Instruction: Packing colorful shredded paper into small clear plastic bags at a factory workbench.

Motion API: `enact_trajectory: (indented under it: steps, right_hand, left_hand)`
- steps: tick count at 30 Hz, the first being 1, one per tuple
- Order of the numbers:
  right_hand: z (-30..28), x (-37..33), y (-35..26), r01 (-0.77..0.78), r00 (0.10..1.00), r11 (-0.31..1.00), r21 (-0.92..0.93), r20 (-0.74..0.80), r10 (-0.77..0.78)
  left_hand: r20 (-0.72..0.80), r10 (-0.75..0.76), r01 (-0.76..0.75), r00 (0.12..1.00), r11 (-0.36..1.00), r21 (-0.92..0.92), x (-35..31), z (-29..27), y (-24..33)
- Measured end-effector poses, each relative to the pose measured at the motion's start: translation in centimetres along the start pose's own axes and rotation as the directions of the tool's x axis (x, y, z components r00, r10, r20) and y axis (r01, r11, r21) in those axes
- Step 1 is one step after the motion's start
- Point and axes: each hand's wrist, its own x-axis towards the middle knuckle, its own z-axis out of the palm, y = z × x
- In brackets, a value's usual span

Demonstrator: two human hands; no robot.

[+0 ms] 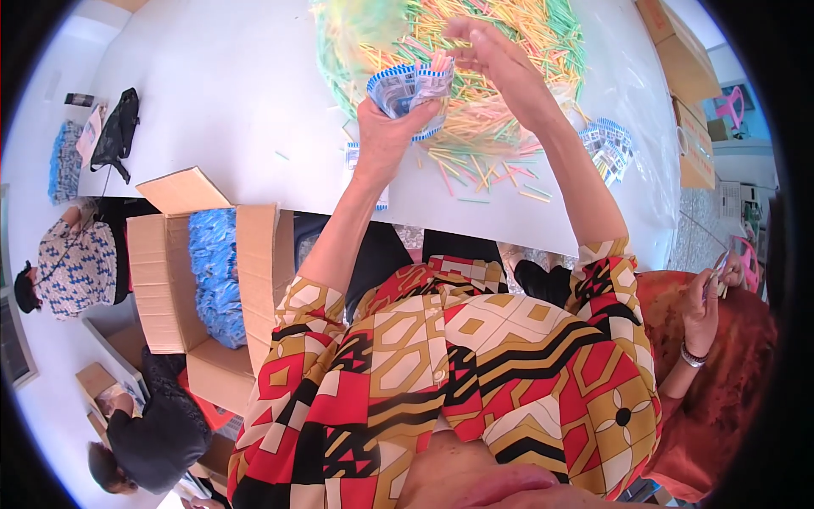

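My left hand [386, 140] is closed round a small blue-and-white printed plastic packet [400, 89] over the table. A few pinkish sticks [440, 62] poke out at the packet's top right. Beside that opening is my right hand [509, 81], its fingers stretched out and apart, with nothing plainly held. Behind both hands lies a big heap of thin pastel sticks [526, 38], yellow, green and pink, like short straws, in a clear plastic bag. Loose sticks [483, 174] are scattered on the near side of the heap.
More blue-and-white packets [606, 144] lie on the white table [220, 93], right of my right forearm. An open cardboard box [157, 280] of blue packets stands at left. A black bag [116, 136] rests on the far left. Other people sit on both sides; one person's hand [702, 314] is at right.
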Motion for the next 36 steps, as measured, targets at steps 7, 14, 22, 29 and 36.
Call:
enact_trajectory:
  steps: [7,14,22,29,36]
  right_hand:
    - [0.1,-1.2,1.0,0.000,0.994,0.992,-0.123,0.104,0.013]
    - [0.7,0.0,-1.4,0.016,0.973,0.979,-0.201,0.227,0.031]
    - [1.2,0.6,-4.9,0.320,0.939,0.827,-0.462,0.269,-0.212]
    - [1.6,-0.1,-4.3,-0.017,1.000,0.999,-0.033,0.024,0.018]
    - [1.4,-0.7,-1.5,0.010,0.993,0.992,-0.128,0.121,0.006]
  left_hand:
    - [0.005,-0.031,0.031,0.999,0.997,0.065,-0.5,-1.1,-0.2]
    - [0.052,-0.039,0.029,0.998,0.984,0.175,-0.8,-1.4,0.1]
    - [0.060,-0.026,0.015,0.998,0.984,0.176,-1.0,-1.6,0.2]
    - [0.052,-0.027,0.020,0.998,0.991,0.133,-1.3,-1.8,0.3]
    - [0.048,-0.039,0.034,0.998,0.996,0.087,-1.4,-1.5,0.7]
